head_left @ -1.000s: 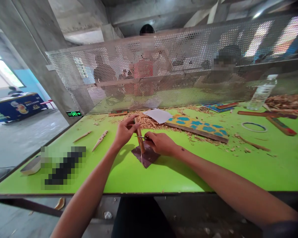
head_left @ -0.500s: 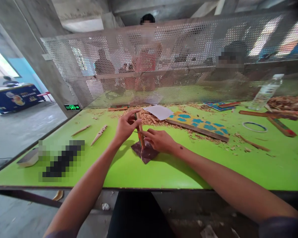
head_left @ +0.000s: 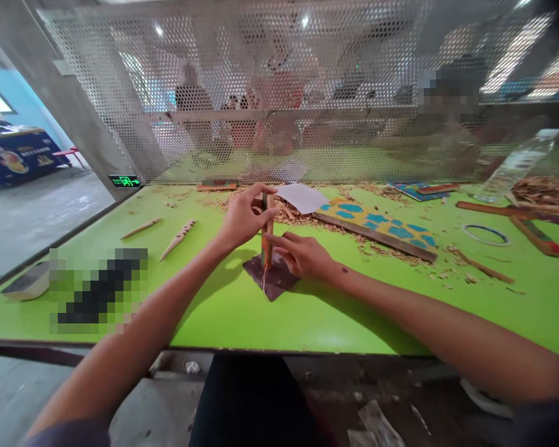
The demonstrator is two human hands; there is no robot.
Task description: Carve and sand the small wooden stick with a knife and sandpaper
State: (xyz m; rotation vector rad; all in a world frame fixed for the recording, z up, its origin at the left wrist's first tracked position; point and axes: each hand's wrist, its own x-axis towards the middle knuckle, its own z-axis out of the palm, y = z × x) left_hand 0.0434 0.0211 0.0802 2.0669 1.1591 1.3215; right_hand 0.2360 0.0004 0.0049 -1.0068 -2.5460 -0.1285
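My left hand (head_left: 243,217) pinches the top of a slim wooden stick (head_left: 267,231) that stands nearly upright on a small dark maroon pad (head_left: 272,279) on the green table (head_left: 242,316). My right hand (head_left: 302,254) is closed against the stick's lower part; earlier frames show a thin blade in it, but its fingers hide it now. A pale curl of shaving hangs from the stick's foot.
Two carved wooden sticks (head_left: 177,239) lie to the left. A painted blue-and-yellow board (head_left: 377,228), a white paper (head_left: 302,197), wood shavings (head_left: 246,202), a ring (head_left: 485,234), wooden strips (head_left: 535,234) and a plastic bottle (head_left: 517,164) lie further back. A perforated metal screen (head_left: 279,93) closes the far edge, people behind it.
The stick has been tipped from slanted to nearly upright. My right hand has slid closer to its base. The camera has dipped and moved nearer the table.
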